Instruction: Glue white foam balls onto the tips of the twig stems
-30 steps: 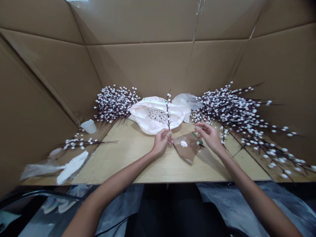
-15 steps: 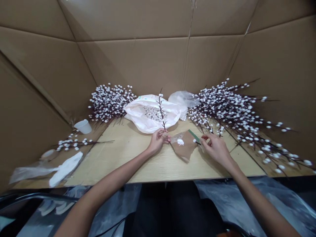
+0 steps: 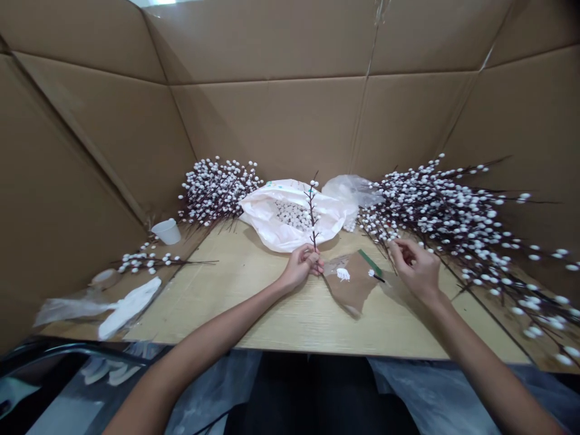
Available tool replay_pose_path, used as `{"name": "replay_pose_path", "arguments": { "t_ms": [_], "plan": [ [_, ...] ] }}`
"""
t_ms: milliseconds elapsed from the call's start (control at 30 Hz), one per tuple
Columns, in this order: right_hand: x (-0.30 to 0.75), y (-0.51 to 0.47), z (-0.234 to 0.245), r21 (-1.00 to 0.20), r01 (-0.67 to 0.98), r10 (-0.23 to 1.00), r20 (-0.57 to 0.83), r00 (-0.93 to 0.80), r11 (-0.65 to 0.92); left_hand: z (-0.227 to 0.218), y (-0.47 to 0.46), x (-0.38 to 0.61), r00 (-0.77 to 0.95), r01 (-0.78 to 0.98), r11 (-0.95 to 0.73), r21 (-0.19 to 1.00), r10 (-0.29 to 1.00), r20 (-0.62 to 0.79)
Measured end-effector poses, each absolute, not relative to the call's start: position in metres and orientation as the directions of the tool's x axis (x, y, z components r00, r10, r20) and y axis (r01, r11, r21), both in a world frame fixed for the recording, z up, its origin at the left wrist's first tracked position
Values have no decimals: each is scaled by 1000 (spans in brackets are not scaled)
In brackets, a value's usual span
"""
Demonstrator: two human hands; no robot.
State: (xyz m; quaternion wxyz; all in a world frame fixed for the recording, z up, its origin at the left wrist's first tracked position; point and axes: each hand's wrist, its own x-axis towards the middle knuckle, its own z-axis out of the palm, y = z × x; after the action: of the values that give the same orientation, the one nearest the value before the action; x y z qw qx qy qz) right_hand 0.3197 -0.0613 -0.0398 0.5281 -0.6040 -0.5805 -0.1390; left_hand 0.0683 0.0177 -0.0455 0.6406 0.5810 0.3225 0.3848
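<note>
My left hand [image 3: 302, 266] is closed round the base of a thin dark twig [image 3: 312, 208], which stands upright and carries a few white buds. My right hand [image 3: 414, 267] hovers at the edge of the big pile of budded branches [image 3: 453, 211], its fingers curled in a pinch; what they hold is hidden. Between my hands lies a scrap of brown paper [image 3: 356, 290] with a dab of white paste [image 3: 343, 274]. A small stick [image 3: 376, 277] rests at the scrap's right edge, apart from my right hand.
An open white bag of white beads [image 3: 290, 214] and a clear bag [image 3: 351, 190] sit at the back. Another branch pile [image 3: 217, 190], a white cup [image 3: 166, 231], a single branch [image 3: 145, 261] and plastic wrap [image 3: 127, 305] lie left. Cardboard walls [image 3: 272, 121] enclose the table.
My right hand has left the small stick on the brown paper and moved right and back toward the branch pile. My left hand still holds the twig upright.
</note>
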Motion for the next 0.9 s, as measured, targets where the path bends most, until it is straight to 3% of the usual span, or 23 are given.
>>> {"name": "replay_pose_path", "arguments": {
  "t_ms": [433,900],
  "plan": [
    [316,-63,-50,-553,804,643,701,308,217,-42,17,66,542,-137,95,986,840,-6],
    [319,-61,-55,-577,795,658,675,334,189,-39,16,67,563,-135,127,983,826,-30]
  ]
}}
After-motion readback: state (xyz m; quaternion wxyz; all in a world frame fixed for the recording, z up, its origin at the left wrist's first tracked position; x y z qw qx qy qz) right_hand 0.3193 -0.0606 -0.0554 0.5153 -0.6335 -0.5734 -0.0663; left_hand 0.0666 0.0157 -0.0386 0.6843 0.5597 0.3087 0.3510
